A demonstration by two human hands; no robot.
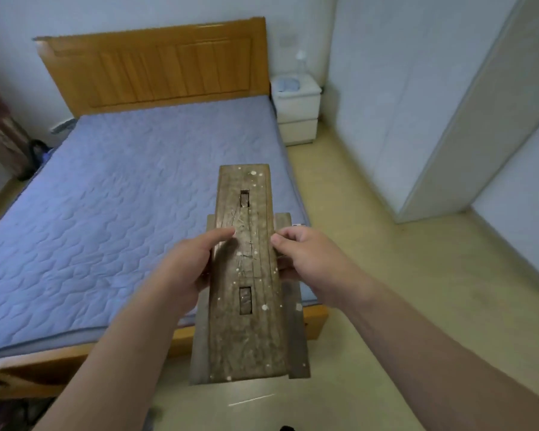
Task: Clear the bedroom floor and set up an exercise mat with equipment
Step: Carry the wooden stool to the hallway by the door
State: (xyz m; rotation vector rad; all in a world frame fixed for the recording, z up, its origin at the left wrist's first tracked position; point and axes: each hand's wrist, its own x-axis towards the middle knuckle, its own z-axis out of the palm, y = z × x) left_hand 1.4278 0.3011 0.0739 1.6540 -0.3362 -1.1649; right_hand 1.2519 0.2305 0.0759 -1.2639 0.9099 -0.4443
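1. Floor (386,306): pale, glossy, visible under and to the right of the person's arms. Something dark at the bottom edge, too cut off to tell what.
2. Stool (246,321): small, dark, worn wood, white paint specks, two rectangular slots in the seat. It is held off the floor in front of the person, long axis pointing away from them. Near end over the floor, far end over the foot corner of the bed. Leg boards flare out below the seat on both sides.
3. Left hand (184,265): grips the stool's left edge about mid-length. The thumb lies flat on the seat top; the other fingers wrap under and are hidden.
4. Right hand (308,259): grips the right edge opposite the left hand, fingers (285,236) curled tight over the seat edge.
5. Bed frame (316,318): orange wood, its foot corner just beyond the stool.
6. Mattress (122,197): blue quilted cover.
7. Dark items (39,147) on the floor at the bed's far left side, too blurred to identify.
8. Headboard (156,63): same orange wood, against the back wall.
9. Nightstand (296,110): white, two drawers, just beside the headboard on the right, with pale objects on top that are blurred.
10. Wardrobe (402,88): white, along the right wall.
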